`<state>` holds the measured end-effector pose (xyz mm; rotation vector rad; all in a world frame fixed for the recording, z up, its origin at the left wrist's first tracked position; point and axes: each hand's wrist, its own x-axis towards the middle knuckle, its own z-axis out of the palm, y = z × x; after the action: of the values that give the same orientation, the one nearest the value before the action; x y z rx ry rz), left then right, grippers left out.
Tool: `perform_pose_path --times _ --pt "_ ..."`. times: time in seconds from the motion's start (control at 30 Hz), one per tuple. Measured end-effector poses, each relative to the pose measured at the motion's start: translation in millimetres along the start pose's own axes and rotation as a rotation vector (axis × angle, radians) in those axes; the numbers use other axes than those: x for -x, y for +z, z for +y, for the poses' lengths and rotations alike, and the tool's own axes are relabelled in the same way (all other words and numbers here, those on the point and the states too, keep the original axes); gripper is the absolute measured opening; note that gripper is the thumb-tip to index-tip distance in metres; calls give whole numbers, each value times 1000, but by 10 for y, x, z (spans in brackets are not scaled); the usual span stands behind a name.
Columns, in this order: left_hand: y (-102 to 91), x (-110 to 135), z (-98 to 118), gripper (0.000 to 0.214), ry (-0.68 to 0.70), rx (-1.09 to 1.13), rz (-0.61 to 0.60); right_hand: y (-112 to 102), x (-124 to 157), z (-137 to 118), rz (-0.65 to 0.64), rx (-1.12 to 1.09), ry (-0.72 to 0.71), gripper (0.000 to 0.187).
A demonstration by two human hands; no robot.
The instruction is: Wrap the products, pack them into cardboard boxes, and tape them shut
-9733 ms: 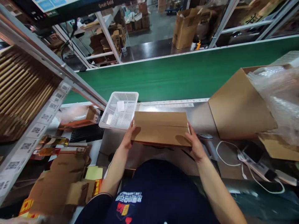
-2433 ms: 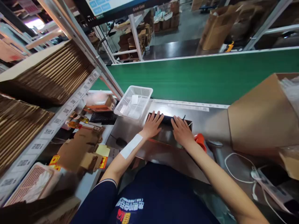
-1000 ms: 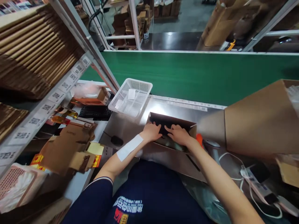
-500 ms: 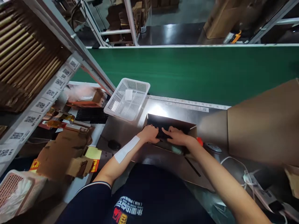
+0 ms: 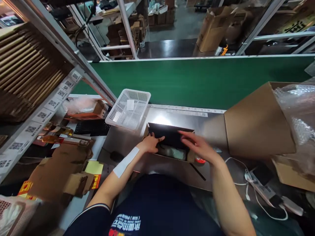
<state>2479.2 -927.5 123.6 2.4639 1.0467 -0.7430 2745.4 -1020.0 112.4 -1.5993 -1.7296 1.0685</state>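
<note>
A small open cardboard box [image 5: 169, 133] sits on the steel worktop [image 5: 211, 123] in front of me, dark inside, with a pale wrapped item [image 5: 172, 152] lying at its near side. My left hand [image 5: 149, 143] rests at the box's near left edge, fingers curled onto the rim. A white strip is stuck along that forearm. My right hand [image 5: 197, 147] hovers above the right part of the box, fingers spread and somewhat blurred, holding nothing I can see. A red object [image 5: 199, 160] peeks out beside the right wrist.
A white mesh basket [image 5: 128, 108] with a slip of paper stands left of the box. Beyond runs a green conveyor belt [image 5: 197, 82]. A large carton [image 5: 256, 121] with bubble wrap [image 5: 297, 114] fills the right. Shelves of flat cardboard [image 5: 27, 72], a keyboard [image 5: 91, 127] and cables [image 5: 256, 193] surround the worktop.
My right hand has lifted out of the box and opened above its right side. The left hand stays at the near left edge. The pale item inside now shows.
</note>
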Motion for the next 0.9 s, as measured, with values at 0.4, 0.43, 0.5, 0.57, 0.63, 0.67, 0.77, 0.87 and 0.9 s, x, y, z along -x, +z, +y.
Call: perform_pose_path --times 0.4,0.43,0.5,0.57,0.63,0.67,0.77,0.87,0.9 --pt "7 16 234 82 -126 -85 -22 836 -286 785 386 -559 355 98" --pt "5 47 219 81 -117 -84 -4 870 -306 780 404 -562 352 97" --pt "7 140 107 75 -77 -65 58 889 -301 801 427 -557 341 93" --pt "2 241 -131 62 21 -41 207 878 -276 837 444 -535 319 90" --pt "-22 272 -450 51 188 -24 450 864 -260 862 469 -526 294 90" --pt "-37 240 -603 50 289 -19 580 859 -258 866 480 -535 285 90" --pt "-47 -83 -841 60 598 1 743 865 -270 845 469 -598 258 85" --pt "42 -576 -628 81 861 -34 514 903 -285 791 468 -617 203 77" --pt "85 -720 -499 84 942 -69 414 918 -281 772 487 -601 192 76"
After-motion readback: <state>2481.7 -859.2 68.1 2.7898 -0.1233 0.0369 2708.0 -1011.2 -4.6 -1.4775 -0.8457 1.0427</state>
